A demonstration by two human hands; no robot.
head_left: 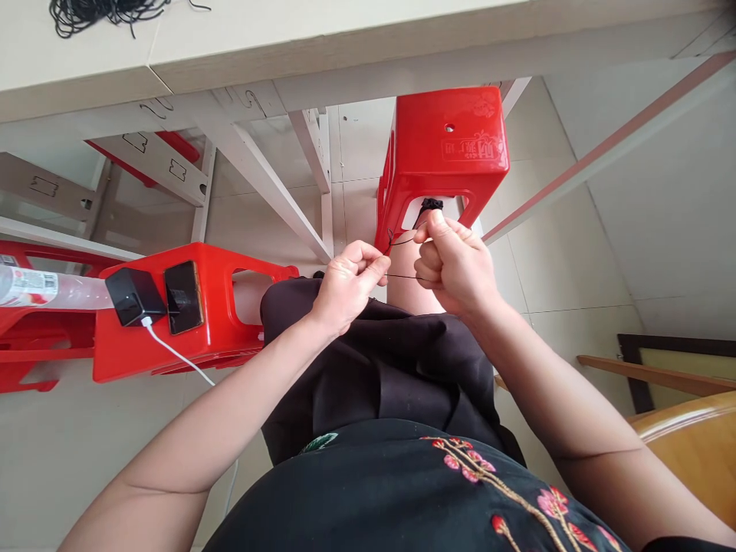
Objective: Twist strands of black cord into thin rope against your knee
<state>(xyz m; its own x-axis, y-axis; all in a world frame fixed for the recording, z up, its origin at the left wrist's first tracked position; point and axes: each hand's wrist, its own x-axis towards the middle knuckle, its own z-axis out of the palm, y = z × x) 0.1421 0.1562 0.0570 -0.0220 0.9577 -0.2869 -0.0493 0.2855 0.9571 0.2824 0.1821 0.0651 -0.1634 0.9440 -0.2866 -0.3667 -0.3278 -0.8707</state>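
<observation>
A thin black cord (404,276) runs between my two hands, above my lap. My left hand (352,282) pinches it between thumb and fingers, and a small loop of the cord stands up just past the fingertips. My right hand (454,261) is closed with its thumb on top, gripping the cord; one strand passes at the thumb and another enters lower at the curled fingers. The parts of the cord inside both hands are hidden.
A pale table edge (345,57) crosses the top, bearing a bundle of black cords (106,14). A red stool (451,138) stands ahead. Another red stool (224,307) at left carries a phone (183,297) and a black device (135,297) with a white cable, beside a plastic bottle (51,287).
</observation>
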